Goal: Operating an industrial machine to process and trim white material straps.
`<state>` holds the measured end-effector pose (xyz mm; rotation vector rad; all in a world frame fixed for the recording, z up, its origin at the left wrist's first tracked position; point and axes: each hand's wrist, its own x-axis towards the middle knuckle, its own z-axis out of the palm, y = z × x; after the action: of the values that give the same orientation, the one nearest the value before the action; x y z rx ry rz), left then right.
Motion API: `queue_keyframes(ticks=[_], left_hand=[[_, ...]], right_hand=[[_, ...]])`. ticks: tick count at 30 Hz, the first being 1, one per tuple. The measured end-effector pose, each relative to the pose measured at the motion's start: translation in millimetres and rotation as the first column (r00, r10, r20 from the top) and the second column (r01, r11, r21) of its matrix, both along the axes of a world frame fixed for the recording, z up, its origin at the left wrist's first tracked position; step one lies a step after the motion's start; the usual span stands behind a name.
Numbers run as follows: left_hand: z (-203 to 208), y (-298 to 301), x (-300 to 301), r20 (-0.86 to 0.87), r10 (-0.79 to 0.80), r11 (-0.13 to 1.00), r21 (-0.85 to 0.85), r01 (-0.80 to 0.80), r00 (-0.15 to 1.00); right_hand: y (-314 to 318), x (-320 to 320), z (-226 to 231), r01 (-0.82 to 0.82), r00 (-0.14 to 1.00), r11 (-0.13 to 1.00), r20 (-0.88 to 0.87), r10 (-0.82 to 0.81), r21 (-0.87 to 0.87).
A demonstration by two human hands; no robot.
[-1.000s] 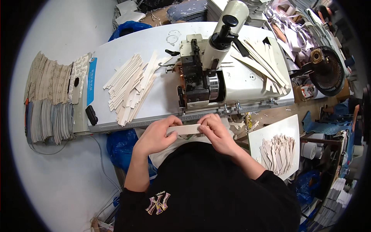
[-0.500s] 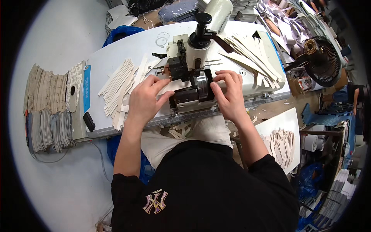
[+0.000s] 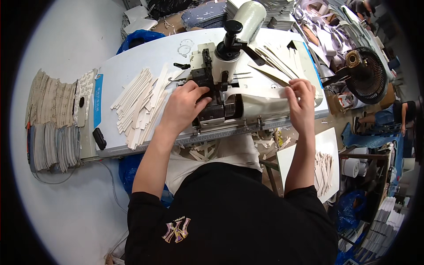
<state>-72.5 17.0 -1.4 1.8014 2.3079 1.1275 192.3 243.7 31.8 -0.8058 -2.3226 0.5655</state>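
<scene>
A cream-coloured machine with a black knob (image 3: 233, 27) stands on the white table. From its working head a white strip (image 3: 260, 92) runs out to the right in a slight curve. My right hand (image 3: 302, 104) pinches the strip's far end between thumb and fingers. On the machine's left side rests my left hand (image 3: 185, 106), its thumb and forefinger bent and apart at the black metal parts, with nothing visible between them. A pile of white strips (image 3: 137, 101) lies left of that hand. More strips (image 3: 276, 59) lie behind the machine to the right.
Stacked grey and beige pieces (image 3: 53, 145) stand at the left end. A black fan (image 3: 366, 70) is at the right, with a white board (image 3: 287, 163) holding short strips below it. Another person (image 3: 395, 117) is at the far right.
My right hand has moved right, away from the machine's wheel, drawing the strip out with it. My left hand has shifted slightly right, closer to the machine head.
</scene>
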Motion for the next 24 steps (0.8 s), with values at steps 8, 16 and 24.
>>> queue_keyframes(ticks=[8, 16, 24], left_hand=[[4.0, -41.4, -8.7, 0.118, 0.134, 0.990, -0.054, -0.128, 0.984], [-58.0, -122.1, -79.2, -0.036, 0.559, 0.808, -0.201, -0.554, 0.829], [-87.7, -133.5, -116.9, -0.233, 0.587, 0.748, -0.212, -0.629, 0.776]], right_hand=[[41.7, 34.5, -17.8, 0.344, 0.870, 0.934, -0.342, -0.354, -0.092], [42.1, 27.5, -25.6, 0.670, 0.723, 0.700, -0.003, -0.691, 0.246], [7.8, 11.7, -17.2, 0.353, 0.935, 0.890, -0.151, -0.322, 0.287]])
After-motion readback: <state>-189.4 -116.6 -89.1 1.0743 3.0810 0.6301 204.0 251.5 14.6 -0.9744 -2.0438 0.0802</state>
